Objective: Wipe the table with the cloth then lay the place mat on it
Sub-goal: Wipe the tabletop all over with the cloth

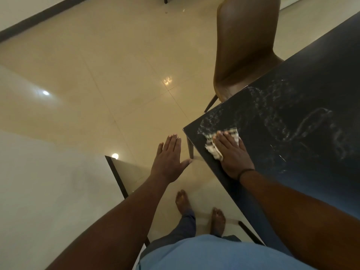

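A dark table (303, 145) fills the right side, its near corner pointing left, with wet smear trails across the top. My right hand (231, 154) lies flat on a pale checked cloth (214, 151), pressing it onto the table close to that corner. Bits of the cloth stick out past my fingers and thumb. My left hand (168, 158) hovers in the air left of the table corner, fingers spread, holding nothing. No place mat is in view.
A brown padded chair (245, 49) stands tucked at the table's far edge. A glass-topped table (116, 172) with a dark frame sits at lower left. Glossy beige floor tiles (97, 75) spread between them, and my bare feet stand beside the dark table.
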